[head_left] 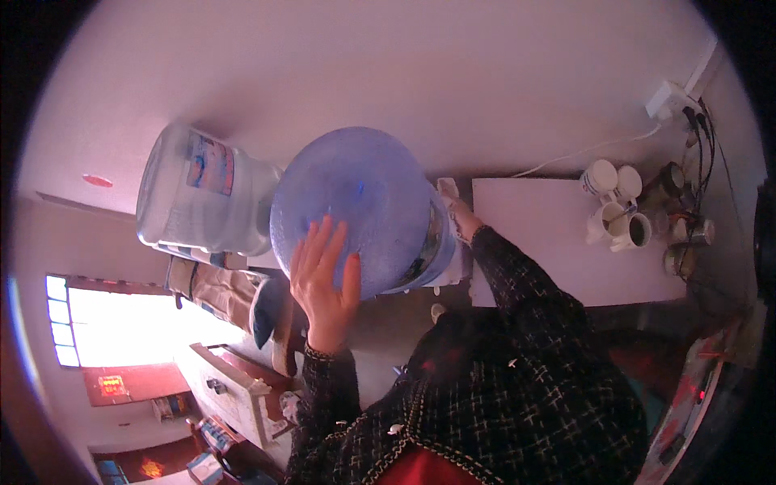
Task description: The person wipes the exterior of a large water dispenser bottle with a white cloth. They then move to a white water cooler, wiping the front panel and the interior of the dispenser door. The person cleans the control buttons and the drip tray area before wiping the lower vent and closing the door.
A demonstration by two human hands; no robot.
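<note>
A large blue water jug (356, 202) fills the middle of the view, its round base turned up toward me. My left hand (323, 279) lies against the lower part of that base, fingers stretched out and thumb apart. On the jug's right side is my right hand (462, 217), beside a pale object (448, 189) that is partly covered by the jug. Its fingers are mostly hidden, so their grip does not show. The jug's neck is out of sight beneath its body. A label shows on the jug's right side.
Left of the jug, a clear water jug (206, 190) lies tilted against the wall. To the right, a white tabletop (533, 242) bears several white mugs (600, 177) and jars (679, 260). A power strip (669, 100) with cables is on the wall. A bright window (121, 323) stands far left.
</note>
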